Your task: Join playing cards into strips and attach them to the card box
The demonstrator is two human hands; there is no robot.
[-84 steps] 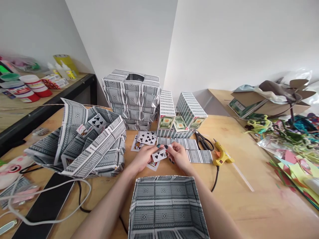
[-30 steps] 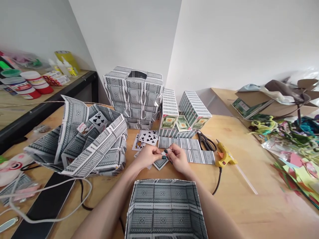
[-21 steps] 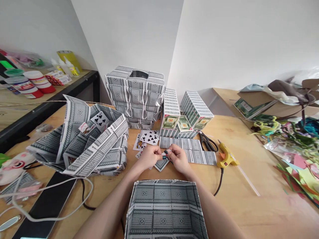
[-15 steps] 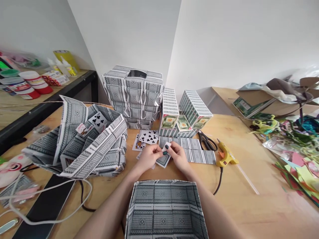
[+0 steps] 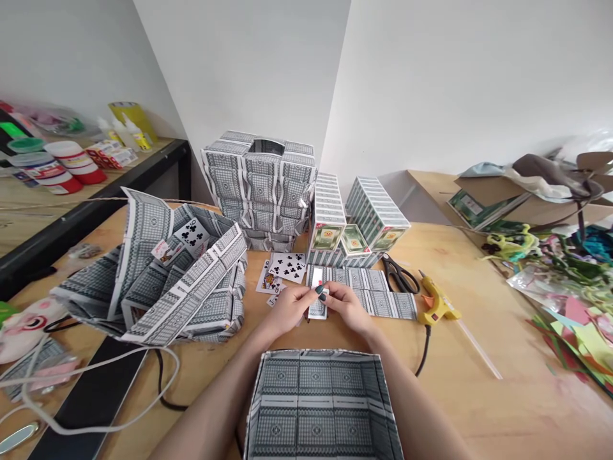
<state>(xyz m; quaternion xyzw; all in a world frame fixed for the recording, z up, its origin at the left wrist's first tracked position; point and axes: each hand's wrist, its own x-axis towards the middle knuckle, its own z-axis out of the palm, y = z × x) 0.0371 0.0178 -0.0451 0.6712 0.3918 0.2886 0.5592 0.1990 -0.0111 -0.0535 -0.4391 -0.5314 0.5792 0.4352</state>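
Between my two hands is a playing card [image 5: 317, 311], gripped with thumbs and fingers near its middle. My left hand [image 5: 290, 308] pinches it from the left, and my right hand [image 5: 348, 305] from the right. Part of the card shows its patterned back, and a white face strip with a red mark stands above my fingertips. Just beyond, a strip of joined cards [image 5: 375, 279] lies face down. Loose face-up cards [image 5: 288, 265] lie past my left hand. Nearest me is an open box made of cards [image 5: 313, 402].
A yellow glue gun [image 5: 437, 305] and black scissors [image 5: 400, 275] lie to the right. Stacked card boxes [image 5: 327, 211] and a card-built bag [image 5: 261, 185] stand behind. A collapsed card construction [image 5: 163, 275] and a white cable [image 5: 105, 427] occupy the left. Paper scraps [image 5: 579, 332] lie far right.
The card between my hands has turned from slanted to nearly upright, and a strip of its white face now shows. My hands stay close together; the view has shifted slightly.
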